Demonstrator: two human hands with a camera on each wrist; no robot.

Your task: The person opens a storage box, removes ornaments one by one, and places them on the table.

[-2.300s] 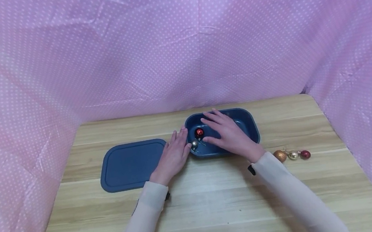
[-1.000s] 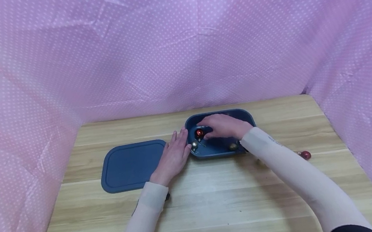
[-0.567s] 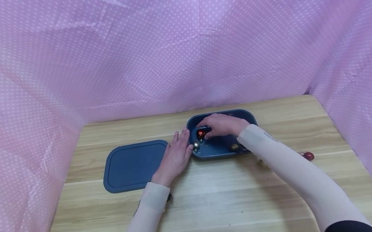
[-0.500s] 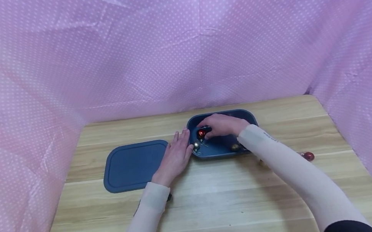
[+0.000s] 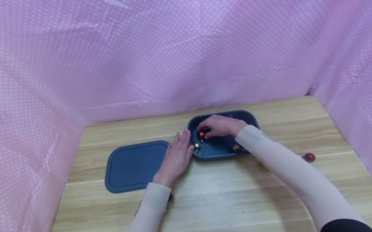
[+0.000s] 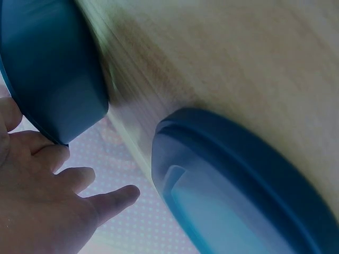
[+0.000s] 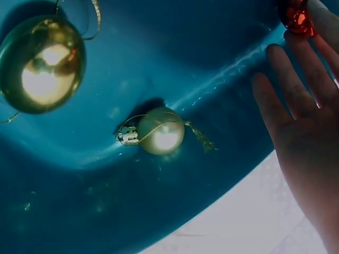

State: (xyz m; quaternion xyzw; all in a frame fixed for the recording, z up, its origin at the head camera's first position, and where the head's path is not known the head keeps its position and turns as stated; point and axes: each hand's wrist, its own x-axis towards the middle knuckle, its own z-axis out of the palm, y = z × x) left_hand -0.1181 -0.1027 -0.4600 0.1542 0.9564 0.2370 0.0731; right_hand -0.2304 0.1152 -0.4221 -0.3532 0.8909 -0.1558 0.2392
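Observation:
A dark blue box (image 5: 218, 154) stands on the table, holding several small bauble ornaments. My left hand (image 5: 174, 160) rests against its left wall, fingers mostly straight; in the left wrist view some fingertips touch the rim and others stick out free. Inside the box, my right hand (image 5: 220, 125) pinches a shiny red bauble (image 5: 201, 134) between thumb and finger. The right wrist view shows that red bauble (image 7: 297, 20) at its top edge, the other fingers extended. A pale gold bauble (image 7: 161, 132) and a bigger gold one (image 7: 45, 66) lie on the box floor.
Left of the box lies a flat blue lid (image 5: 134, 166). On the table at right sits a dark red bauble (image 5: 309, 157); my right forearm covers most of what lies beside it. Pink dotted cloth (image 5: 170, 48) hangs behind and at both sides.
My right hand, earlier spread above the box, has lowered into it, and its fingers have closed at the red bauble. The right forearm now hides baubles on the table. My left hand stays put.

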